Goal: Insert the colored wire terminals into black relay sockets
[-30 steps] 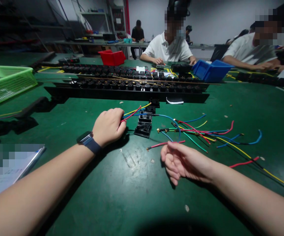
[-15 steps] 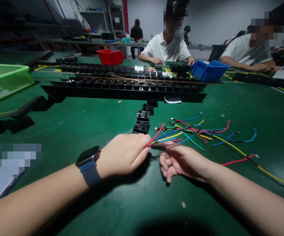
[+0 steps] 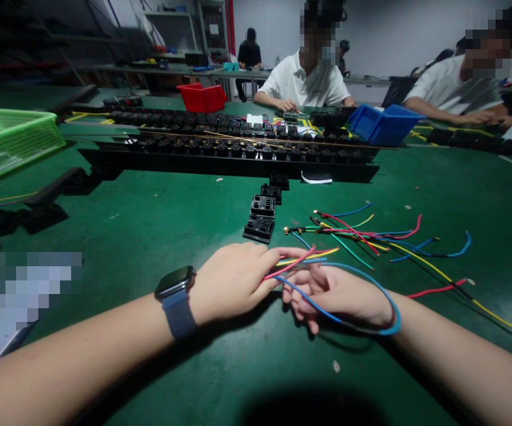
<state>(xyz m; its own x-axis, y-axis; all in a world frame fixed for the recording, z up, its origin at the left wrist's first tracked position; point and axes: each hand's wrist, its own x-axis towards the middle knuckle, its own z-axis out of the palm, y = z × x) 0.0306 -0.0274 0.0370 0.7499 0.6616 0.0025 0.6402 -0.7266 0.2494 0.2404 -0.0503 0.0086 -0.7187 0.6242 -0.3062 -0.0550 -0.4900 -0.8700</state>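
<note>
My left hand (image 3: 238, 275), with a dark watch (image 3: 175, 283) on the wrist, is closed around several thin wires; a red wire (image 3: 294, 261), a yellow wire (image 3: 322, 255) and blue ones stick out to its right. Just beside it, my right hand (image 3: 327, 290) has its fingers loosely curled, thumb side up, among these wires. A blue wire (image 3: 398, 313) loops out from the left hand, around the right wrist and back to the right thumb; its exact grip point is partly hidden. Behind both hands lies a pile of coloured wires (image 3: 353, 234) with small metal ends.
Black plastic blocks (image 3: 259, 228) stand in a row leading to long black racks (image 3: 229, 163) of round parts. A green basket (image 3: 12, 148) is at left; a red bin (image 3: 201, 97) and a blue bin (image 3: 384, 125) stand farther back. Co-workers in white shirts (image 3: 309, 80) sit across the table.
A blue wire loop has come out around my right wrist. The wires in my left hand now lie across the right hand, and the red one has tilted flatter.
</note>
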